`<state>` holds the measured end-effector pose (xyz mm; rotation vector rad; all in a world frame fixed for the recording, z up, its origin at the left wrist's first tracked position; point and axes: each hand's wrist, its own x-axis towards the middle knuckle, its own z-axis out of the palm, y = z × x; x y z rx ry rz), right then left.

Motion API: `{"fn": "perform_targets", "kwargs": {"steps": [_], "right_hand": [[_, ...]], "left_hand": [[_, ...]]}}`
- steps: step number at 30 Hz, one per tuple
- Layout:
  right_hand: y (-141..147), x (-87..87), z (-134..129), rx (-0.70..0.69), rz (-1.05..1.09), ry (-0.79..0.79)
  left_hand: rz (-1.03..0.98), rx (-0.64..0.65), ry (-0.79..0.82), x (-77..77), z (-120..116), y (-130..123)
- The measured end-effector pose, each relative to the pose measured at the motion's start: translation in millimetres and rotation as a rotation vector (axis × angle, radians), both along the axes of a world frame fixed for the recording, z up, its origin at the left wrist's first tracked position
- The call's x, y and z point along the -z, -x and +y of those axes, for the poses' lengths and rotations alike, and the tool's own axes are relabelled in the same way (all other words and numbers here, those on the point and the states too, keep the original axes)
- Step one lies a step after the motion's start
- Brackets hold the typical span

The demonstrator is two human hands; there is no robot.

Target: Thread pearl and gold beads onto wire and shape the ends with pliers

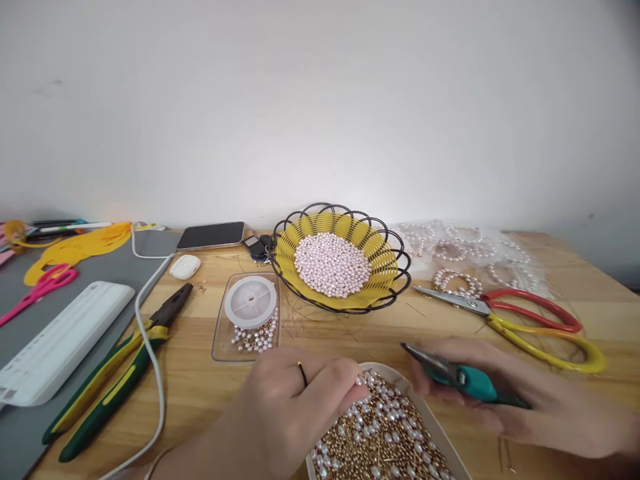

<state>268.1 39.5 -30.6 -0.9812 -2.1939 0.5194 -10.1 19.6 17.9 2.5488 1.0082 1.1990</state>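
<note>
My left hand [305,400], with a dark ring on one finger, is pinched closed above the left edge of a white tray [440,427] of gold and pearl beads [380,433]. A pearly bit shows at its fingertips; the rest of what it holds is hidden. To the right of the tray, my right hand [520,393] is wrapped round small teal-handled pliers [465,380], their dark tip pointing left. Beyond the hands stands a yellow basket [385,267] with a black looped rim, holding many pearl beads [333,265].
Scissors [530,317] and bagged bead loops [460,243] lie at right. Left are a clear box [217,340] with a spool [251,302], green-yellow pliers [115,373], a white cable [157,373], a power strip [65,340], an earphone case [185,267] and a phone [211,235].
</note>
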Motion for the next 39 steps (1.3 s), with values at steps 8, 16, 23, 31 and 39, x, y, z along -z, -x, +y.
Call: {"fn": "perform_targets", "kwargs": {"steps": [8, 16, 23, 31, 39], "right_hand": [[-4, -10.4, -15, -0.142, 0.354, 0.878], [-18, -24.6, 25, -0.511, -0.019, 1.23], [-15, -25.4, 36, -0.565, 0.0, 1.409], [-13, -28.1, 39, -0.583, 0.053, 1.433], [-14, -32.0, 43, -0.62, 0.013, 1.48]], "left_hand": [[0.099, 0.082, 0.078, -2.7, -2, 0], [0.101, 0.083, 0.025, 6.7, -8, -2], [0.14, 0.034, -0.04, 9.2, -10, -1], [0.097, 0.047, -0.025, 6.6, -8, -3], [0.117, 0.08, 0.13, -5.2, -11, -2]]}}
